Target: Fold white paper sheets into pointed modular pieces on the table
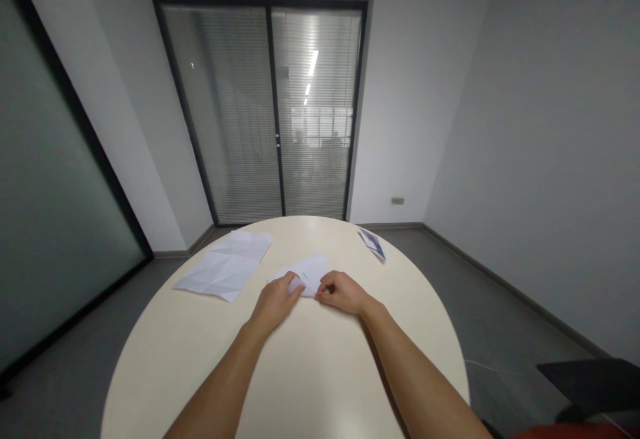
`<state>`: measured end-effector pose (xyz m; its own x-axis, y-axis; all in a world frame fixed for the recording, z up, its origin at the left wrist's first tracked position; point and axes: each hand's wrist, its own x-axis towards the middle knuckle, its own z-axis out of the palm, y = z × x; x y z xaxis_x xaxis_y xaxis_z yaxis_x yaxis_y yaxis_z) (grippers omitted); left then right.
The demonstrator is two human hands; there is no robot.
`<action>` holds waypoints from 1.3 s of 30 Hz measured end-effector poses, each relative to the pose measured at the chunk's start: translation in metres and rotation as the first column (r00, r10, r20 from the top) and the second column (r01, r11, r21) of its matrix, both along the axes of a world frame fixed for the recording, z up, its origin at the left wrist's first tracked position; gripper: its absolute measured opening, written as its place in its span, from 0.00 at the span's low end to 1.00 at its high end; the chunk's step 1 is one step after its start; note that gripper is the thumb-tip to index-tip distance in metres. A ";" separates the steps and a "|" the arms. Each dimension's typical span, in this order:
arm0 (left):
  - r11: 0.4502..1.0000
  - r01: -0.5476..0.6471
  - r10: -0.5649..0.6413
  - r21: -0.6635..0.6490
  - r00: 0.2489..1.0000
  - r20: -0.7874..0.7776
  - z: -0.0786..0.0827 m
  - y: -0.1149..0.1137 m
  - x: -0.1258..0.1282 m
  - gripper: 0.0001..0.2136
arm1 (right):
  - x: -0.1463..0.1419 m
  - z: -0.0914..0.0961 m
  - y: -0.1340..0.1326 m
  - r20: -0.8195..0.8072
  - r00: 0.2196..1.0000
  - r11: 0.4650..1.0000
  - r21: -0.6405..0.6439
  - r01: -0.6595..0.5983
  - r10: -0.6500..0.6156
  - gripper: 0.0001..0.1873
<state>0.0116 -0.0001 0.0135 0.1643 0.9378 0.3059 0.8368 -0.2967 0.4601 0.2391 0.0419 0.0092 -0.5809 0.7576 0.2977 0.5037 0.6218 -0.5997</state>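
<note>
A small folded sheet of white paper [314, 268] lies near the middle of the round table, with a short dark mark on it. My left hand [280, 298] grips its left and near side, the thumb lying across the paper. At the near right corner, my right hand [343, 292] pinches the paper's edge between thumb and forefinger. Parts of the folded paper are hidden under the fingers. Left of my hands rests a larger white sheet [227, 262], opened out and marked by crease lines.
The round cream table [300, 372] stands before a glazed door with blinds [315, 179]. A printed paper or card [373, 244] lies near its far right edge. Part of a black chair [595, 382] shows at the lower right. Plain walls rise on both sides.
</note>
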 end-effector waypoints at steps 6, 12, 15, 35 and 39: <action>1.000 -0.003 0.004 -0.001 0.999 0.051 -0.006 0.003 -0.001 0.18 | 0.000 0.000 -0.001 -0.005 1.000 0.996 -0.089 0.004 -0.005 0.09; 0.997 0.036 -0.042 0.068 0.996 0.075 -0.021 0.010 -0.006 0.23 | -0.004 0.000 -0.005 -0.014 1.000 0.999 -0.045 0.026 -0.027 0.09; 0.994 0.058 -0.064 0.096 0.996 0.057 -0.029 0.013 -0.008 0.27 | -0.005 -0.002 -0.005 -0.048 0.997 0.998 -0.023 0.056 -0.057 0.18; 0.988 0.142 -0.133 0.057 0.982 -0.132 -0.011 0.002 -0.003 0.15 | -0.005 -0.010 -0.006 0.176 0.982 0.993 0.113 0.045 -0.065 0.30; 0.987 0.147 -0.139 0.058 0.982 -0.130 -0.013 0.001 -0.003 0.16 | -0.006 -0.006 -0.007 0.188 0.980 0.987 0.160 0.030 -0.060 0.27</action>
